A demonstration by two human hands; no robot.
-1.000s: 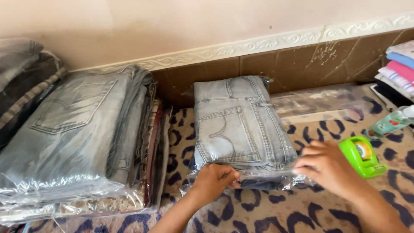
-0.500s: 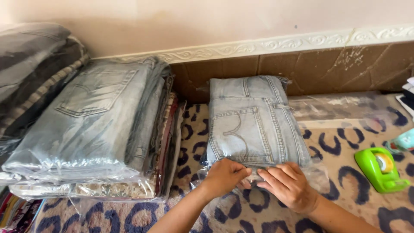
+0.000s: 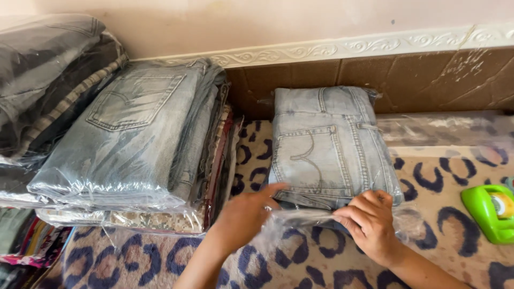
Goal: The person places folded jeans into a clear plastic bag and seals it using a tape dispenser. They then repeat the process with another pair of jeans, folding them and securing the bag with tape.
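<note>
Head view — both hands point(image 3: 308, 225) pinch bag flap point(image 3: 305, 217) at folded jeans' point(image 3: 326, 144) near edge.

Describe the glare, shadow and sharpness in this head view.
Head view: glare streaks the clear plastic on the bagged jeans stack; the folded jeans are sharp; soft shadow lies under the left hand; the right hand is evenly lit.

Folded jeans point(image 3: 329, 147) lie between stacked jeans point(image 3: 134, 139) and tape dispenser point(image 3: 490, 211).
</note>
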